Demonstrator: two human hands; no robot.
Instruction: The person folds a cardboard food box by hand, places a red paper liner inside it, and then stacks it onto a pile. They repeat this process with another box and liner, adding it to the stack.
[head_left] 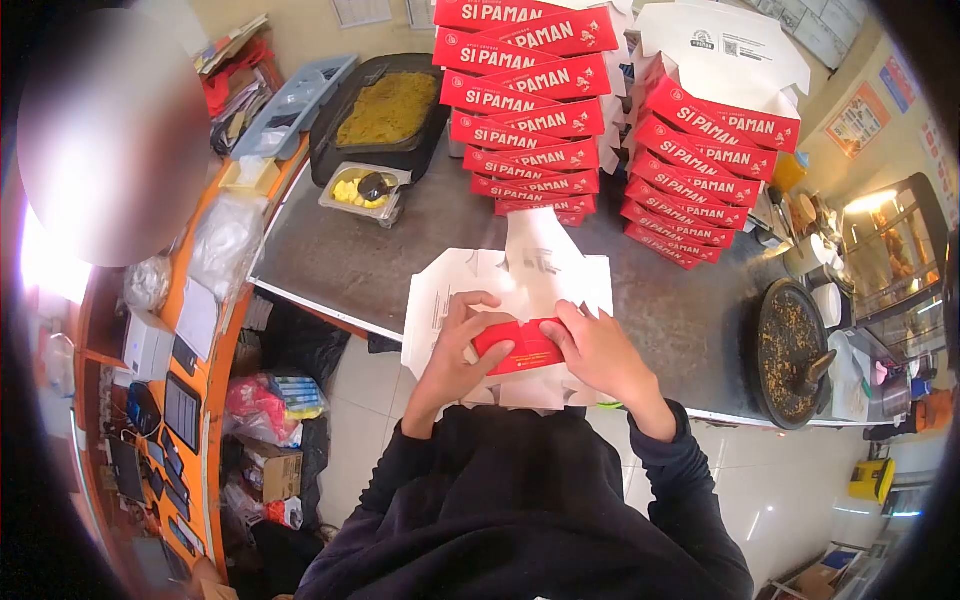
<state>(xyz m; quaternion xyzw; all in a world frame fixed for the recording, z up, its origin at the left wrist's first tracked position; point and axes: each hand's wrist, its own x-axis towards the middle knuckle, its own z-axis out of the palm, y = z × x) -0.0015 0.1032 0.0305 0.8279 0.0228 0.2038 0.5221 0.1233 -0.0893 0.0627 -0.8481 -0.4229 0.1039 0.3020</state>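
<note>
A partly folded cardboard food box point(560, 277) lies in front of me at the table's near edge, its white inside facing up and its flaps spread. My left hand point(462, 350) grips the left end of the box's red panel, thumb on the front and fingers curled over the top. Opposite it, my right hand point(603, 352) pinches the right end of the same panel with the thumb pressed on the red face. One white flap stands up at the back of the box.
Two tall stacks of red boxes point(530, 130) point(690, 190) stand at the back of the dark table point(670, 310). At the back left are a black tray point(425, 145) of yellow-brown food and a small tub point(365, 192). A stone mortar point(790, 350) sits at right. One blurred person point(115, 130) is at left.
</note>
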